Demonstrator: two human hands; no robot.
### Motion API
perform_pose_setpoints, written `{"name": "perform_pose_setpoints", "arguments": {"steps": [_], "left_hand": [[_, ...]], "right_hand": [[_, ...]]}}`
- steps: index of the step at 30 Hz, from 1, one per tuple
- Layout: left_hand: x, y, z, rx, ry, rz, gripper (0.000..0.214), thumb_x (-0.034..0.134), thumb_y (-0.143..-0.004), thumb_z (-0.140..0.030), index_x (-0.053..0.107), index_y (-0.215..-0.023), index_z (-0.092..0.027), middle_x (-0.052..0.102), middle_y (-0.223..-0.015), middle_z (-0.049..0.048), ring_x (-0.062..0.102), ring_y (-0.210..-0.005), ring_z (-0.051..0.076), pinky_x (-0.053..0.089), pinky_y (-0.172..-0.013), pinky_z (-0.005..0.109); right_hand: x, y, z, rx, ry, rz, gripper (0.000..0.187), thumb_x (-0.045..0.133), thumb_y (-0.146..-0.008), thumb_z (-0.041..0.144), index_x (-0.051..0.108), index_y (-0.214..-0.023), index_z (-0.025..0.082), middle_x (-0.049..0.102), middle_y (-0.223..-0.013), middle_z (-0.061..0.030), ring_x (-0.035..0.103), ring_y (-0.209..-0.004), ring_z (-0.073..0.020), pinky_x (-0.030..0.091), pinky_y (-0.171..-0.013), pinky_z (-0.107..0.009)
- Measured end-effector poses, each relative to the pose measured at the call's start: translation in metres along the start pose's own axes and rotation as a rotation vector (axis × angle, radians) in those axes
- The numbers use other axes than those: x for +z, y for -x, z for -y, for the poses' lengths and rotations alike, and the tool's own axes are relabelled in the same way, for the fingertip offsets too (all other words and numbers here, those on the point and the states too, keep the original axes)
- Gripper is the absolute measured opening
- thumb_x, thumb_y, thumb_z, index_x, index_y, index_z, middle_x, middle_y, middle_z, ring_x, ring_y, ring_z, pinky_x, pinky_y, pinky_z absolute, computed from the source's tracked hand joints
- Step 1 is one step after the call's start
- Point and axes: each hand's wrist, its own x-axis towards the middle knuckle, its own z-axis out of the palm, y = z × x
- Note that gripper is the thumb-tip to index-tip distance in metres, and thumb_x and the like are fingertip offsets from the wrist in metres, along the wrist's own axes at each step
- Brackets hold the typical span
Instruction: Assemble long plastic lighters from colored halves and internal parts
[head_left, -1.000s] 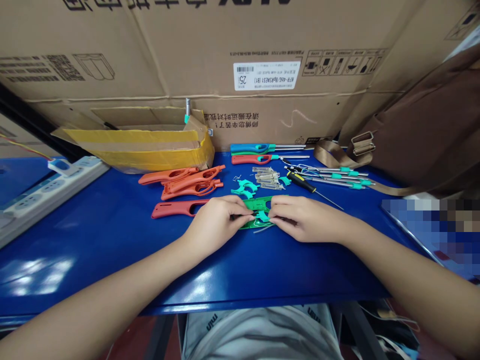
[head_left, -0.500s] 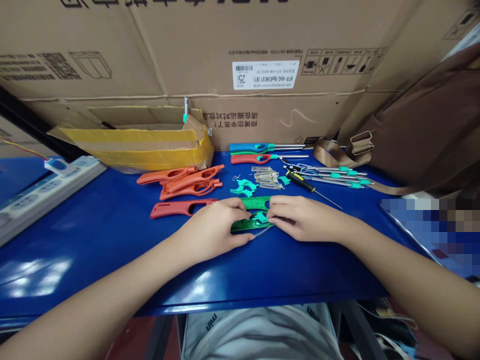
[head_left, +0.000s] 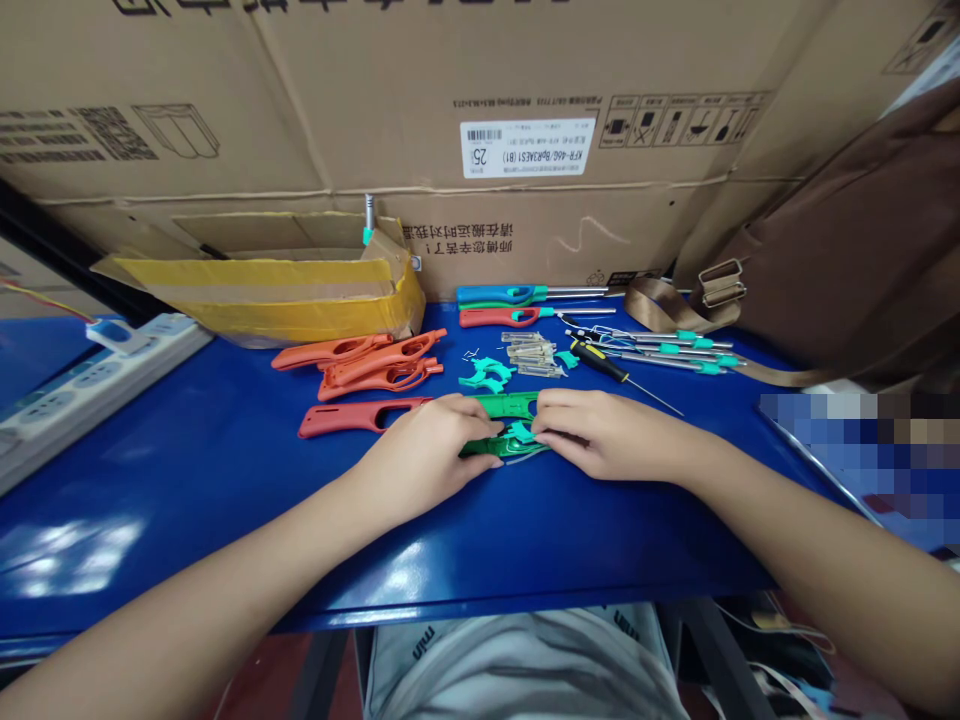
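A green plastic lighter shell (head_left: 504, 420) lies on the blue table (head_left: 225, 470), with a teal trigger piece (head_left: 522, 433) in it. My left hand (head_left: 424, 450) is closed over the shell's left end. My right hand (head_left: 600, 432) pinches its right end beside the teal piece. A thin wire curves out under the shell. An orange shell half (head_left: 352, 414) lies just left of my left hand.
More orange shell halves (head_left: 367, 362) lie behind, by a yellow-taped carton (head_left: 277, 290). Teal triggers (head_left: 484, 374), small metal parts (head_left: 529, 354), a screwdriver (head_left: 611, 372), finished lighters (head_left: 517, 305) and metal tubes (head_left: 675, 352) sit further back. A power strip (head_left: 82, 380) lies left, a brown bag (head_left: 847, 260) right.
My left hand slid a little down and left over the green shell's end, and the shell tilted slightly. The right hand barely moved.
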Motion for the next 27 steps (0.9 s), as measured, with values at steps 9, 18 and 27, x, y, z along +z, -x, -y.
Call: {"name": "perform_pose_setpoints", "arguments": {"steps": [9, 18, 27], "left_hand": [[0.0008, 0.0001, -0.0013, 0.001, -0.091, 0.006, 0.032, 0.072, -0.091, -0.024, 0.075, -0.122, -0.017, 0.073, -0.109, 0.0113, 0.068, -0.101, 0.029, 0.059, -0.09, 0.045], [0.0032, 0.0004, 0.0021, 0.011, -0.069, -0.013, 0.032, 0.071, -0.092, -0.024, 0.074, -0.123, -0.017, 0.071, -0.109, 0.0102, 0.068, -0.102, 0.027, 0.059, -0.091, 0.043], [0.0022, 0.0, 0.0032, 0.055, -0.079, 0.005, 0.026, 0.071, -0.093, -0.026, 0.076, -0.117, -0.016, 0.07, -0.104, 0.009, 0.067, -0.097, 0.025, 0.058, -0.09, 0.04]], "right_hand": [[0.0012, -0.0002, 0.0003, 0.017, 0.03, -0.023, 0.022, 0.048, -0.104, 0.022, 0.066, -0.093, 0.015, 0.059, -0.091, -0.0055, 0.058, -0.079, -0.0165, 0.045, -0.071, -0.029], [0.0026, -0.0004, -0.0014, 0.013, 0.028, -0.047, 0.023, 0.048, -0.104, 0.022, 0.066, -0.092, 0.015, 0.058, -0.09, -0.0058, 0.058, -0.078, -0.0168, 0.046, -0.071, -0.029], [0.0004, -0.0006, -0.0003, 0.0, 0.031, 0.007, 0.023, 0.048, -0.103, 0.021, 0.067, -0.093, 0.015, 0.06, -0.09, -0.0057, 0.059, -0.079, -0.017, 0.046, -0.071, -0.029]]}}
